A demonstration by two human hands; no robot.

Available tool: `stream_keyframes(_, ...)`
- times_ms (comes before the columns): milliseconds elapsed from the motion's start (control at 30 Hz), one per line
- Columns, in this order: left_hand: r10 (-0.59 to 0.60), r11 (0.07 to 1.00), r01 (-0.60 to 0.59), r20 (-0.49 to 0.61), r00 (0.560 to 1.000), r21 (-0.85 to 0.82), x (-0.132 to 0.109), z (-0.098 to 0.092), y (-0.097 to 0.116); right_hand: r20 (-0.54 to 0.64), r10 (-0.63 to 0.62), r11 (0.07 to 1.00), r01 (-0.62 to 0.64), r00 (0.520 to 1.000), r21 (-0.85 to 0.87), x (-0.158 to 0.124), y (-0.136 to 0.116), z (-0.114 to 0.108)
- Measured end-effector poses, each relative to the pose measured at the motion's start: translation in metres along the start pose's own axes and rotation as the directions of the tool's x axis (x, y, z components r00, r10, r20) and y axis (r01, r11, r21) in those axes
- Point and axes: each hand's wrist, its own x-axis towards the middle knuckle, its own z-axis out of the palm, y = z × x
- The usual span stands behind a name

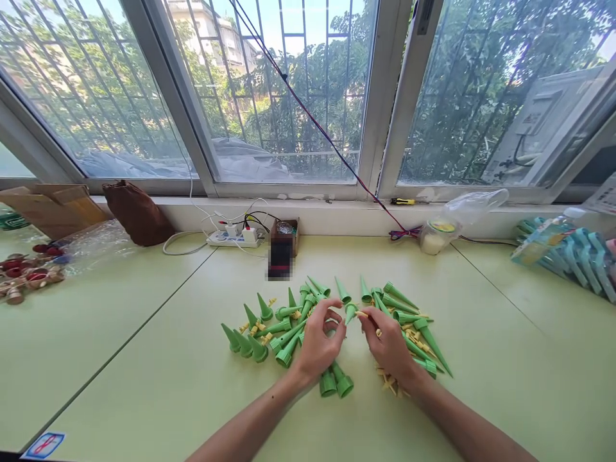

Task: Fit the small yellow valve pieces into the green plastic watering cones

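Observation:
Several green plastic cone spikes (289, 327) lie in a heap on the pale green table (158, 385), with small yellow pins (392, 384) scattered among them. My left hand (320, 343) is closed on one green cone (350, 312), holding it up above the heap. My right hand (387, 343) pinches a small yellow pin (362, 314) whose tip meets the open end of that cone. Two more green cones (335, 383) lie under my left wrist.
A power strip (234, 238) with cables and a small dark box (283, 247) sit by the window sill. A brown pouch (137, 212), cardboard (52, 205) and red-brown toys (26, 273) are at the left. A plastic bag with a jar (440, 234) and blue packets (572, 256) are at the right.

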Motion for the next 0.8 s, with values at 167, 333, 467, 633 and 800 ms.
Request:
stream_keyframes(167, -0.163, 0.972, 0.16, 0.0, 0.987, -0.172, 0.0033, 0.0008, -0.0001, -0.029, -0.02, 1.0, 0.02, 0.999, -0.006, -0.0001, -0.0031, -0.0003)
stream_keyframes(333, -0.257, 0.91, 0.29, 0.145, 0.956, -0.296, 0.0042, 0.0032, 0.0016, 0.022, -0.071, 0.997, 0.071, 0.997, 0.013, -0.003, -0.0084, 0.0015)
stream_keyframes(467, -0.273, 0.902, 0.316, 0.178, 0.945, -0.296, 0.0036, 0.0029, 0.0014, 0.034, -0.052, 0.999, 0.051, 0.998, 0.019, -0.0043, -0.0086, 0.0016)
stream_keyframes(633, -0.162, 0.96, 0.198, 0.183, 0.97, -0.2, 0.0009, -0.0001, -0.0028, 0.056, -0.016, 1.0, 0.015, 0.998, 0.027, -0.0053, -0.0048, 0.0014)
stream_keyframes(800, -0.064, 0.997, 0.069, 0.134, 0.989, -0.031, -0.0031, 0.001, -0.0037, 0.058, -0.031, 1.0, 0.031, 0.998, 0.005, -0.0047, -0.0021, 0.0016)
